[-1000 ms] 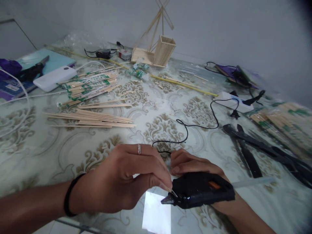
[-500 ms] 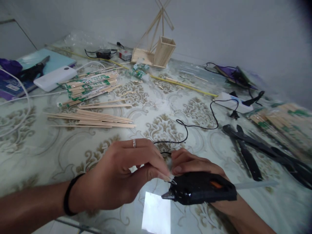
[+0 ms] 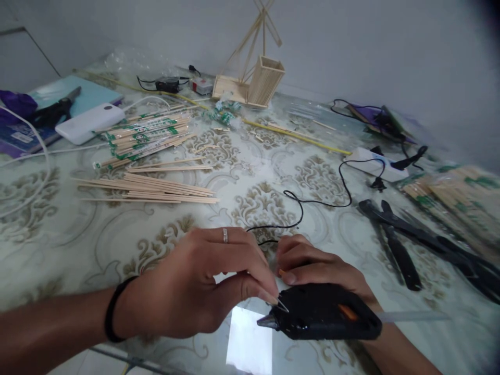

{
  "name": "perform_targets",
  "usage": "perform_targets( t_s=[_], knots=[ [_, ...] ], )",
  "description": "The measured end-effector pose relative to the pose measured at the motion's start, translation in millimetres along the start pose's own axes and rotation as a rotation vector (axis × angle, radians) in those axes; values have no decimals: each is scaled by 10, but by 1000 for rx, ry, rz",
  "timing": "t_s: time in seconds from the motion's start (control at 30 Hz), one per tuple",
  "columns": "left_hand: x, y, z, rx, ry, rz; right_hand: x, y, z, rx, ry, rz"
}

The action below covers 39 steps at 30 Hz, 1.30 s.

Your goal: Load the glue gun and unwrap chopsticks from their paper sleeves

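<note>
A black hot glue gun [image 3: 324, 315] lies sideways in front of me, its metal nozzle [image 3: 267, 322] pointing left and a clear glue stick [image 3: 414, 316] coming out of its back. My right hand [image 3: 320, 263] is closed around the gun from behind, partly hidden by its body. Beside the nozzle my left hand [image 3: 219, 284] pinches a thin metal wire [image 3: 283, 305] at the gun's front, between thumb and index finger. The black power cord [image 3: 273, 226] runs from behind my hands.
Loose wooden sticks [image 3: 156, 188] and packaged chopsticks [image 3: 148, 136] lie left. A stick-built model [image 3: 265, 80] stands at the back. On the right are pliers [image 3: 400, 250], black scissors [image 3: 449, 245], a power strip [image 3: 375, 162] and more packaged sticks [image 3: 461, 203]. A power bank [image 3: 89, 124] sits far left.
The glue gun has turned a little and sits slightly lower. My left hand has shifted slightly right with the wire in its pinch. An orange part now shows by my right fingers.
</note>
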State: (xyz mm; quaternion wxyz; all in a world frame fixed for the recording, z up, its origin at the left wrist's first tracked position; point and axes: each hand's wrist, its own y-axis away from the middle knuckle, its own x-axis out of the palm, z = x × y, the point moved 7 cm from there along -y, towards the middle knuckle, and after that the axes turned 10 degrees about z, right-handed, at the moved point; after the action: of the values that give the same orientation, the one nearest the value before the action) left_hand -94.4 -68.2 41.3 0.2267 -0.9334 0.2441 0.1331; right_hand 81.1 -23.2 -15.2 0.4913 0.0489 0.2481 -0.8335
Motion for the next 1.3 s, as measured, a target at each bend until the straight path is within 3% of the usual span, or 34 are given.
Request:
perform_targets(
  t_s=[0.87, 1.3],
  knots=[
    [59, 14, 82, -99, 190, 28, 19, -34, 51, -39, 140, -67],
    [40, -1, 60, -36, 178, 7, 70, 69, -69, 57, -14, -29]
  ],
)
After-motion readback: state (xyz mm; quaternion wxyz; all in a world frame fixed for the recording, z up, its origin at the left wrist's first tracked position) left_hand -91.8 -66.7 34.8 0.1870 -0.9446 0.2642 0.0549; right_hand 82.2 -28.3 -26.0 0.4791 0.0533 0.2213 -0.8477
